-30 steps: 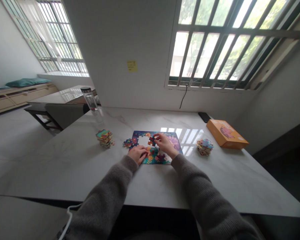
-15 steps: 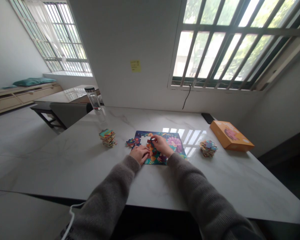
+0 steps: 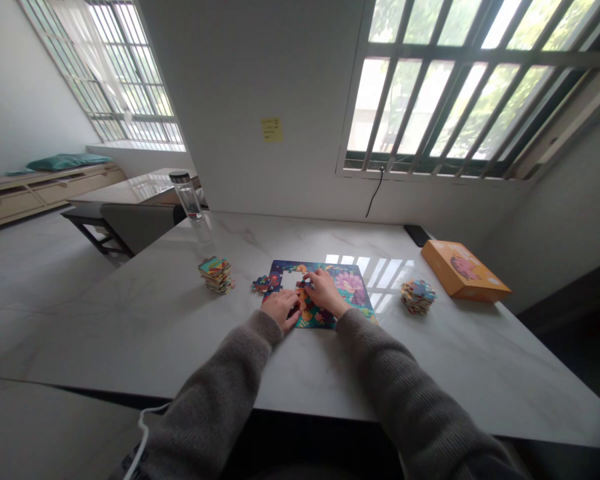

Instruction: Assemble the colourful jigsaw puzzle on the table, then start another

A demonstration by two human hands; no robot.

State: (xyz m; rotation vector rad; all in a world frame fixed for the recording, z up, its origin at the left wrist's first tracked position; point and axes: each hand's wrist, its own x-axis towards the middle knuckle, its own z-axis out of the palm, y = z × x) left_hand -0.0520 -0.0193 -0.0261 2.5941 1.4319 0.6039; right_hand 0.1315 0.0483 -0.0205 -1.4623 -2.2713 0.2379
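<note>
A colourful jigsaw puzzle [image 3: 350, 283] lies on the white marbled table, with a white gap in its upper left part. My left hand [image 3: 281, 309] rests on the puzzle's lower left area, its fingers apart and nothing seen in them. Just right of the gap, my right hand [image 3: 321, 291] has its fingers pinched at a dark puzzle piece [image 3: 301, 284]. Whether that piece is lifted or flat cannot be made out. A few loose pieces [image 3: 261, 285] touch or lie close to the puzzle's left edge.
Stacks of puzzle pieces stand left [image 3: 216, 275] and right [image 3: 418, 296] of the puzzle. An orange box [image 3: 463, 272] and a black phone [image 3: 417, 235] are at the right. A glass bottle [image 3: 187, 197] stands at the back left, and a yellow note [image 3: 272, 130] is on the wall.
My left hand has shifted slightly and its fingers have spread a little. My right hand has moved only slightly, staying beside the gap.
</note>
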